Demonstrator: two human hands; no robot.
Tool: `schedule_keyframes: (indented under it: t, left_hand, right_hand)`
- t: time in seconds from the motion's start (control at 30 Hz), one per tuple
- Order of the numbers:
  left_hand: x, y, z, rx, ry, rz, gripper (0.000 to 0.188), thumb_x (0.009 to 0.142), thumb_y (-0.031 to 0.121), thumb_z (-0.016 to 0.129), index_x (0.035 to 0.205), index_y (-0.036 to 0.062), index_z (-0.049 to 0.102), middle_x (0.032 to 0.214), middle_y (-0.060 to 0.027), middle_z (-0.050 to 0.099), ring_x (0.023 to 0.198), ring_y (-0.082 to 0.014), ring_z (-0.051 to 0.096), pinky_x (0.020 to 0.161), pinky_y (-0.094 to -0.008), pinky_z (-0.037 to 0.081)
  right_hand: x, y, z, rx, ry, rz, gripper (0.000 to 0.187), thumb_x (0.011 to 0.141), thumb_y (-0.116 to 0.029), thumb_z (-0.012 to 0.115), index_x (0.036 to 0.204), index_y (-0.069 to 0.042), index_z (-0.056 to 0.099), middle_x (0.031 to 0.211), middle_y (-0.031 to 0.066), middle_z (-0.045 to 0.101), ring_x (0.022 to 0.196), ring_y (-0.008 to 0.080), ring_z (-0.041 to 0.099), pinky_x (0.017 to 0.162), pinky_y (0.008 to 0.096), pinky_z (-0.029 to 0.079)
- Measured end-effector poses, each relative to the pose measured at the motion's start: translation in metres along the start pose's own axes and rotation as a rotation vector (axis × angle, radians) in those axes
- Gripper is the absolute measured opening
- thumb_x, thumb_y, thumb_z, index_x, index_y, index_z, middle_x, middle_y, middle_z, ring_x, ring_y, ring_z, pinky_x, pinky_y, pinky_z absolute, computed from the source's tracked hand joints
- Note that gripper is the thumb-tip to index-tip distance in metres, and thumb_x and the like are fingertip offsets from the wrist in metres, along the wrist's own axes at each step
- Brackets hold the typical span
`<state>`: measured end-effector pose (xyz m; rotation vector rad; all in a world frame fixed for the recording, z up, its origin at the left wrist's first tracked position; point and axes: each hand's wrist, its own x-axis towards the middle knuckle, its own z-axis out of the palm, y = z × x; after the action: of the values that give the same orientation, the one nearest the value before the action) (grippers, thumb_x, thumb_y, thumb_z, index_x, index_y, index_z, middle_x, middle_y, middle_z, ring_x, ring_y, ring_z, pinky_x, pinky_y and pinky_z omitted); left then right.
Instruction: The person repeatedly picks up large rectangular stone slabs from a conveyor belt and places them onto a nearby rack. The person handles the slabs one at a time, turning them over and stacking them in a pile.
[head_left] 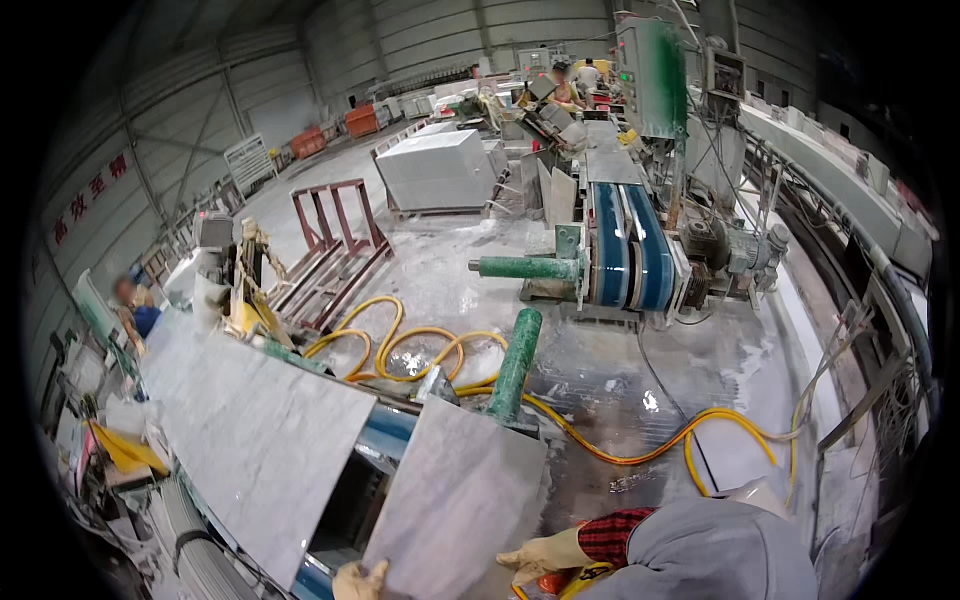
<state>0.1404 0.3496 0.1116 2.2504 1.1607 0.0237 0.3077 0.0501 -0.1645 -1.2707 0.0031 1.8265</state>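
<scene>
A pale grey marble slab (455, 500) lies tilted at the end of a roller conveyor with blue belts (385, 432). My left hand (358, 581), in a cream glove, is at its lower left corner, thumb raised and fingers closed on the edge. From the lower right comes my right hand (545, 555), gloved alike, below a red plaid cuff and a grey sleeve (700, 550). Its fingers hold the slab's right edge, with the tips partly hidden. A larger marble slab (255, 430) lies on the conveyor to the left, a dark gap between the two.
A green roller post (516, 365) stands just beyond the slab. Yellow hose (620, 458) loops over the wet floor. Ahead are another blue-belted conveyor (628, 245), a motor (755, 248), a metal rack (335, 250) and a white block (440, 170). Other people work at far left and back.
</scene>
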Motion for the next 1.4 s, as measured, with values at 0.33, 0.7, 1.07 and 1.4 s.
schedule_keyframes:
  t: [0.33, 0.7, 1.07, 1.4]
  left_hand:
    - [-0.11, 0.065, -0.053, 0.074, 0.343, 0.042, 0.047, 0.087, 0.04, 0.092, 0.103, -0.0032, 0.079, 0.085, -0.0185, 0.075, 0.081, -0.0327, 0.069, 0.081, -0.0444, 0.056]
    - [-0.038, 0.255, 0.032, -0.447, 0.455, 0.226, 0.033, 0.096, 0.026, 0.088, 0.085, -0.0029, 0.077, 0.064, 0.0044, 0.056, 0.062, -0.0071, 0.048, 0.057, -0.0285, 0.039]
    - [0.093, 0.481, 0.217, -0.693, 0.15, 0.208, 0.045, 0.108, 0.044, 0.069, 0.104, -0.0004, 0.08, 0.085, 0.004, 0.07, 0.079, -0.0091, 0.058, 0.074, -0.0296, 0.049]
    - [0.169, 0.568, 0.361, -0.625, -0.258, 0.217, 0.058, 0.11, 0.058, 0.052, 0.092, 0.0055, 0.069, 0.081, -0.0099, 0.066, 0.079, -0.0227, 0.064, 0.076, -0.0421, 0.048]
  right_hand:
    - [-0.085, -0.084, 0.029, 0.161, -0.108, -0.141, 0.055, 0.1, -0.027, 0.083, 0.142, 0.002, 0.062, 0.134, 0.0123, 0.071, 0.126, 0.0218, 0.069, 0.101, 0.0338, 0.062]
    - [-0.191, -0.245, -0.172, -0.076, 0.118, -0.623, 0.047, 0.096, -0.019, 0.085, 0.13, 0.006, 0.065, 0.113, 0.0121, 0.071, 0.089, 0.0204, 0.066, 0.073, 0.0334, 0.053]
    - [-0.368, -0.33, -0.417, 0.167, 0.585, -1.175, 0.052, 0.1, -0.022, 0.079, 0.144, -0.001, 0.061, 0.125, 0.0065, 0.072, 0.103, 0.0208, 0.071, 0.087, 0.036, 0.059]
    - [-0.456, -0.325, -0.48, 0.415, 1.245, -0.838, 0.07, 0.101, -0.029, 0.076, 0.156, 0.006, 0.049, 0.143, 0.0183, 0.066, 0.125, 0.0306, 0.068, 0.107, 0.0413, 0.054]
